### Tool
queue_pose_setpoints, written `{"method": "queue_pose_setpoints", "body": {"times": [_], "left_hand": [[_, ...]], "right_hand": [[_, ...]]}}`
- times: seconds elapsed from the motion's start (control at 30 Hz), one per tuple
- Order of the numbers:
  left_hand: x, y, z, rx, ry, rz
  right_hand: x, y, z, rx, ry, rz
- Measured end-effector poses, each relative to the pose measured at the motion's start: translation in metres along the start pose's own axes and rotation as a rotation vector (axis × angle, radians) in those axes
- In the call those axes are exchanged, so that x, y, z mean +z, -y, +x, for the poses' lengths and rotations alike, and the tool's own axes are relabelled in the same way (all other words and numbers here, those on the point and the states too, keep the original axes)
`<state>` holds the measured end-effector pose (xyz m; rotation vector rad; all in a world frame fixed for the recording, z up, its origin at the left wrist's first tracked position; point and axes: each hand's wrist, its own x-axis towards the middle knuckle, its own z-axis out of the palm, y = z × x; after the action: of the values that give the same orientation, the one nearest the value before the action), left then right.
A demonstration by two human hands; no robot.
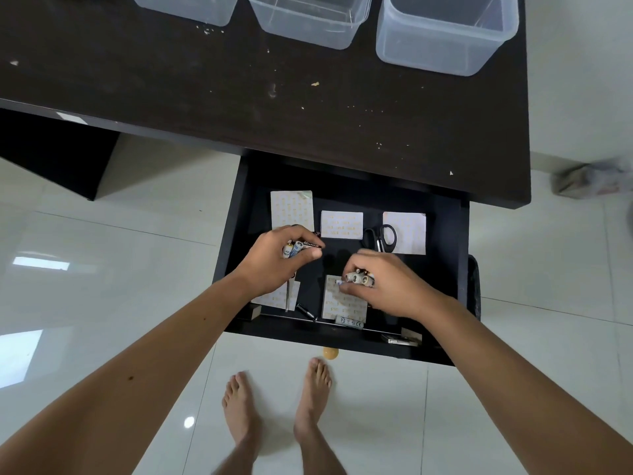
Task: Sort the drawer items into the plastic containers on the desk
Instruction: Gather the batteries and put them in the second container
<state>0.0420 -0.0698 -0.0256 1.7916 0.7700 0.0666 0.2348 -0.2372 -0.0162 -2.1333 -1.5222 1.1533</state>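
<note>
both hands are down inside the open black drawer (236,200), which is pulled out from under the dark desk (239,108). the left hand (277,258) is closed around a small bundle of batteries (294,249), their ends poking out between thumb and fingers, with a black marker-like stick held alongside them. the right hand (383,286) is curled around another cluster of batteries (359,278), their metal ends facing the camera, just above a patterned card (342,303) lying on the drawer floor. more of these pale cards lie about the drawer, and black-handled scissors (380,236) rest partly on the card at the right rear. a loose dark battery (306,310) and a pale one (349,321) lie against the drawer's front wall. on the desk, well apart from the hands, stand three clear plastic containers (442,36) in a row at the far edge. bare feet stand on the white tiled floor below the drawer.
</note>
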Motion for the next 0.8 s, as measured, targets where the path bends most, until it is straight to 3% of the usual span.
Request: {"method": "queue_pose_setpoints", "body": {"times": [0.2,0.57,0.8], "left_hand": [[0.0,-0.005,-0.002,-0.044,-0.004,-0.097],[0.001,-0.007,-0.005,-0.09,-0.088,-0.051],[0.001,-0.008,-0.005,-0.117,-0.058,-0.027]], "right_hand": [[-0.007,-0.001,-0.015,0.028,0.112,0.154],[0.01,0.002,-0.015,0.157,0.3,-0.017],[0.003,0.009,-0.006,0.17,0.412,-0.066]]}}
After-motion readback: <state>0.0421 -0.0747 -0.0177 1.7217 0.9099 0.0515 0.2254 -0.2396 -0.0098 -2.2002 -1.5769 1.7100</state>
